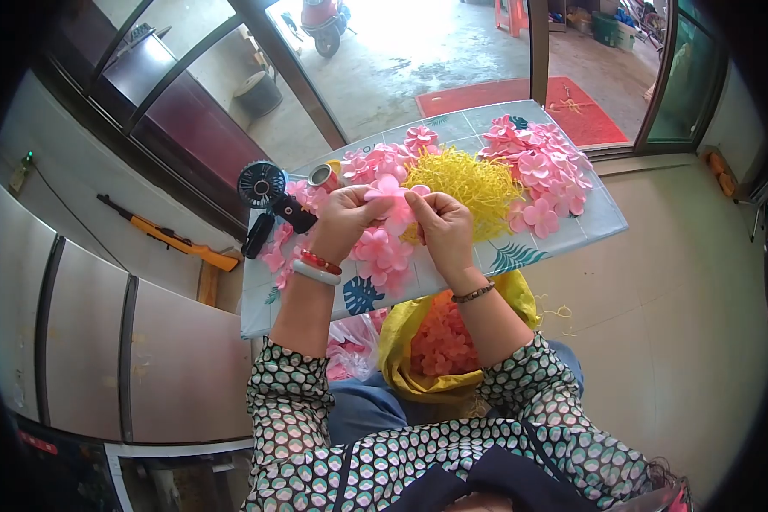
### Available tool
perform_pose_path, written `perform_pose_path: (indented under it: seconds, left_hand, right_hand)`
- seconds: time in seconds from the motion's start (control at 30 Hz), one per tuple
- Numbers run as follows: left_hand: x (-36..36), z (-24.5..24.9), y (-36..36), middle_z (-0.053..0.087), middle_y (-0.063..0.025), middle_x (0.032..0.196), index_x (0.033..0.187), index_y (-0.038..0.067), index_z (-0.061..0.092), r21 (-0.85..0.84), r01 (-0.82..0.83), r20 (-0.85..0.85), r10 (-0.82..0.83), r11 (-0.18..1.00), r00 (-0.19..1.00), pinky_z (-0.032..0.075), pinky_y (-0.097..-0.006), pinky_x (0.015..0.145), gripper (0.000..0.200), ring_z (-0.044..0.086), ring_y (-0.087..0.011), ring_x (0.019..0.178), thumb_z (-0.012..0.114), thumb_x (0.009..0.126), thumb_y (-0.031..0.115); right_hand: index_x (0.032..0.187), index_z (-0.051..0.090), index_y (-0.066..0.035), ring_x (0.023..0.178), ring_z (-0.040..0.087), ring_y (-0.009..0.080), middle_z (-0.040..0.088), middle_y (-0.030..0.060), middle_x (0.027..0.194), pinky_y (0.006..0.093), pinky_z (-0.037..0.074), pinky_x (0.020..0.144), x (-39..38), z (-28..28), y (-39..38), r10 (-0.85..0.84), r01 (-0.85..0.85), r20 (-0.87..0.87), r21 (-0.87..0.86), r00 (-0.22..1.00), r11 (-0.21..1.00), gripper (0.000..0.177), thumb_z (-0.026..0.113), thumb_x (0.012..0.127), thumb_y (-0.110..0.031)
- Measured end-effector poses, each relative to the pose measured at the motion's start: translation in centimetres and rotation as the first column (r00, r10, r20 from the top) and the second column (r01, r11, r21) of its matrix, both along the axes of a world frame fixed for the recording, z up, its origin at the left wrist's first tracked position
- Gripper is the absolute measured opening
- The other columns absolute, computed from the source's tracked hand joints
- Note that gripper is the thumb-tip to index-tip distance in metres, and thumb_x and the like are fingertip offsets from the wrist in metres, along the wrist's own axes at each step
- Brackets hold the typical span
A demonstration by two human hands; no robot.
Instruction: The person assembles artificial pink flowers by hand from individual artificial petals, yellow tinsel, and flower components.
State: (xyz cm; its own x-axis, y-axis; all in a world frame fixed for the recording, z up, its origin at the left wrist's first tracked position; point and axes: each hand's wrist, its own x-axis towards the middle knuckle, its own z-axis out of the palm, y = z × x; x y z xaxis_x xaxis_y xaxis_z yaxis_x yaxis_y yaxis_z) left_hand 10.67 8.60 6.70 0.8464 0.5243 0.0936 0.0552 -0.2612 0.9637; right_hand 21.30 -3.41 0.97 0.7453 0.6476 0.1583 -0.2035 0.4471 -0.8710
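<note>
Over the middle of the table, my left hand [350, 218] and my right hand [442, 224] pinch a pink petal flower [390, 193] between them, fingertips close together. A heap of yellow plastic strands [465, 192] lies just behind my right hand. Pink flowers [382, 256] are spread below the held one, and a larger pile of pink flowers [542, 171] covers the table's right part. More pink flowers [375, 160] lie behind my left hand. Whether a yellow strand is in my fingers is too small to tell.
The patterned table [584, 224] carries a small black fan [263, 184] and a can [322, 177] at the left. On my lap sits a yellow bag [394, 341] of orange-pink flowers, beside a clear plastic bag [352, 346]. A red mat [582, 115] lies beyond the table.
</note>
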Motion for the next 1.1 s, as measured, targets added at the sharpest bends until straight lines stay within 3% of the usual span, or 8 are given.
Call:
perform_pose_path:
  seconds: [0.2,0.3,0.4,0.53,0.67,0.87,0.97,1.1]
  left_hand:
    - [0.0,-1.3,2.9,0.059,0.0032,0.069,0.075,0.005,0.063,0.056,-0.164,-0.047,0.166,0.985,0.985,0.037,-0.0213,0.050,0.029,0.049,-0.0015,0.058,0.066,0.091,0.030]
    - [0.4,-2.1,4.6,0.058,-0.0017,0.066,0.078,0.000,0.064,0.390,-0.201,-0.164,0.282,0.899,0.945,0.043,-0.0252,0.055,0.041,0.051,-0.0066,0.060,0.063,0.091,0.038]
    - [0.5,-2.4,4.8,0.059,-0.0061,0.071,0.083,-0.002,0.065,0.824,-0.284,0.059,0.425,0.490,0.903,0.045,-0.0284,0.059,0.045,0.052,-0.0095,0.065,0.061,0.092,0.042]
    - [0.4,1.4,1.2,0.065,-0.0059,0.084,0.100,-0.002,0.068,0.338,0.006,-0.104,0.031,0.941,0.994,0.047,-0.0280,0.064,0.045,0.058,-0.0078,0.077,0.061,0.092,0.041]
    - [0.6,0.1,1.1,0.066,0.0015,0.086,0.099,-0.001,0.069,0.121,0.145,-0.080,-0.135,0.982,0.988,0.045,-0.0210,0.064,0.029,0.056,-0.0039,0.072,0.067,0.090,0.026]
    - [0.2,0.4,0.7,0.068,-0.0002,0.082,0.092,0.000,0.071,0.027,0.041,0.003,-0.041,0.999,0.999,0.047,-0.0205,0.065,0.021,0.059,-0.0048,0.072,0.069,0.088,0.020]
    - [-0.2,-0.5,2.3,0.066,0.0013,0.078,0.087,0.002,0.070,-0.259,0.036,0.000,-0.037,0.965,0.999,0.045,-0.0193,0.062,0.019,0.056,-0.0040,0.067,0.071,0.087,0.021]
    - [-0.4,-0.6,2.6,0.062,0.0032,0.073,0.084,0.003,0.068,-0.118,-0.117,0.004,0.119,0.986,0.993,0.041,-0.0187,0.057,0.020,0.052,-0.0032,0.061,0.072,0.086,0.022]
  right_hand:
    - [0.087,0.063,0.000,0.051,0.049,0.0026,0.056,-0.0016,0.066,0.0192,0.039,0.045,0.0,-0.1,0.1,0.034,-0.034,0.012,-0.011,0.999,0.999,0.012,0.063,0.091,-0.012]
    - [0.092,0.059,0.000,0.051,0.050,0.0036,0.056,-0.0006,0.067,0.0201,0.041,0.045,0.1,-0.5,0.2,0.029,-0.029,0.028,0.010,0.999,1.000,0.006,0.060,0.090,-0.005]
    - [0.096,0.053,-0.001,0.052,0.052,0.0046,0.056,0.0004,0.067,0.0207,0.041,0.044,0.2,-0.4,0.2,0.034,-0.035,0.035,0.025,0.999,0.999,0.013,0.062,0.087,-0.002]
    - [0.098,0.045,-0.004,0.053,0.054,0.0056,0.057,0.0017,0.068,0.0209,0.042,0.043,0.4,-0.7,0.4,0.056,-0.057,0.032,0.022,0.998,0.998,0.024,0.065,0.086,-0.004]
    - [0.103,0.050,-0.002,0.054,0.055,0.0053,0.058,0.0019,0.070,0.0198,0.042,0.043,-0.2,0.3,-0.1,0.042,-0.043,0.036,0.034,0.998,0.998,0.025,0.067,0.087,-0.010]
    - [0.099,0.066,-0.001,0.054,0.056,0.0045,0.066,0.0019,0.077,0.0188,0.043,0.045,0.0,0.0,-0.4,0.250,-0.251,-0.038,-0.036,0.968,0.967,0.018,0.062,0.093,-0.018]
    - [0.094,0.066,-0.001,0.052,0.056,0.0048,0.068,0.0039,0.078,0.0188,0.042,0.045,-0.1,0.1,-0.3,0.201,-0.202,-0.125,0.008,0.972,0.979,0.017,0.061,0.093,-0.018]
    - [0.090,0.066,0.000,0.052,0.057,0.0053,0.066,0.0033,0.074,0.0188,0.043,0.043,0.3,-0.1,-0.4,0.130,-0.132,-0.077,-0.018,0.988,0.991,0.020,0.065,0.091,-0.020]
